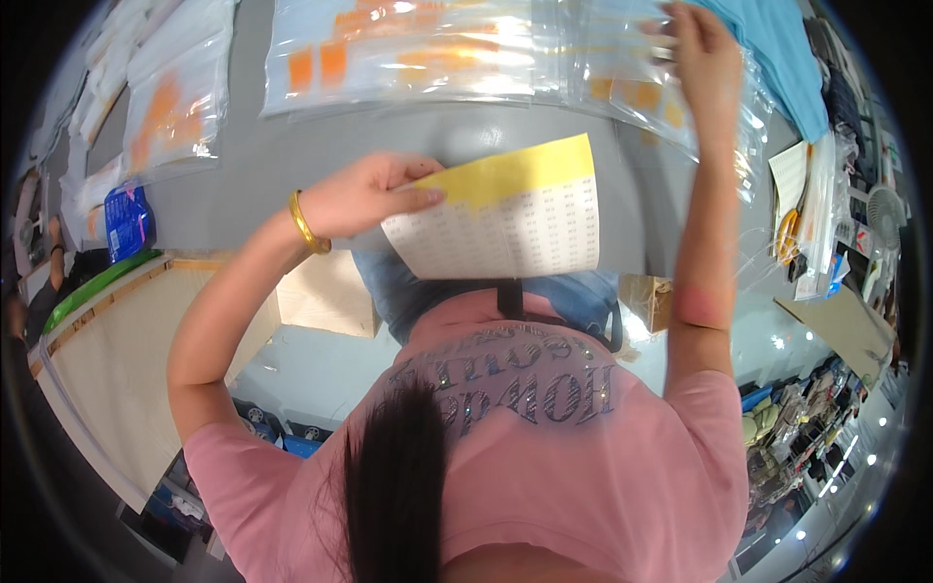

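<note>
My left hand (374, 194), with a gold bangle on its wrist, pinches a sheet of labels (505, 228) by its left edge. The sheet has a yellow strip along the top and rows of small print on white below. It is held over the near edge of the grey table (389, 136). At the far right my right hand (702, 44) reaches over clear plastic bags (622, 63) with orange patches. Its fingers are bent and blurred, so whether they grip a bag is unclear.
More clear bags with orange patches (418, 58) lie along the far side, others (175, 107) at the left. A blue packet (128, 223) sits at the left edge. Light blue fabric (777, 58) and orange-handled scissors (789, 233) are at the right. A cardboard box (330, 296) stands below the table.
</note>
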Demonstrator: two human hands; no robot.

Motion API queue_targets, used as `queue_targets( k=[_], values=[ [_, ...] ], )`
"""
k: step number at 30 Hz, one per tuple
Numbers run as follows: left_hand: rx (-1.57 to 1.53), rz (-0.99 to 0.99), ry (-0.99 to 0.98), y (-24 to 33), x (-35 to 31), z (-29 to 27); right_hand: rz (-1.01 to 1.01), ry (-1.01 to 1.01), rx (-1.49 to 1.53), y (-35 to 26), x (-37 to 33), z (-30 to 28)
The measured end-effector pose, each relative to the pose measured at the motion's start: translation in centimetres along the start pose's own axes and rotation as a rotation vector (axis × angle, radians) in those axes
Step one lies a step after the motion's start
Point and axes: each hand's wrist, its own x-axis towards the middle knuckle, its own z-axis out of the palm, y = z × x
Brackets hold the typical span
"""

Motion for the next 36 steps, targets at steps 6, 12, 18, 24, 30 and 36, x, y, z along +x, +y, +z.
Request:
queue_targets(
  k=[6, 12, 18, 24, 30, 36],
  values=[
    [-0.256, -0.033, 0.008, 0.7, 1.1, -0.6, -0.419, 0.249, -1.060, -0.6, 0.7, -8.1],
    [-0.383, -0.024, 0.033, 2.5, 1.9, 0.2, -0.525, -0.439, -0.181, -8.6, -13.3, 2.5],
    [-0.491, -0.038, 0.010, 2.2, 1.2, -0.1, -0.502, -0.248, 0.050, -8.4, -14.3, 6.4],
    [0.051, 0.145, 0.153, 1.3, 2.0, 0.1, -0.367, -0.342, 0.109, -11.2, -14.1, 5.1],
    [1.154, 0.821, 0.448, 0.3, 5.8, -0.4, 0.198, -0.110, 0.316, -7.4, -7.3, 2.3],
    [1.250, 0.751, 0.410, -1.6, 7.5, 0.4, 0.227, -0.205, 0.277, -3.3, -6.1, 7.6]
  ],
)
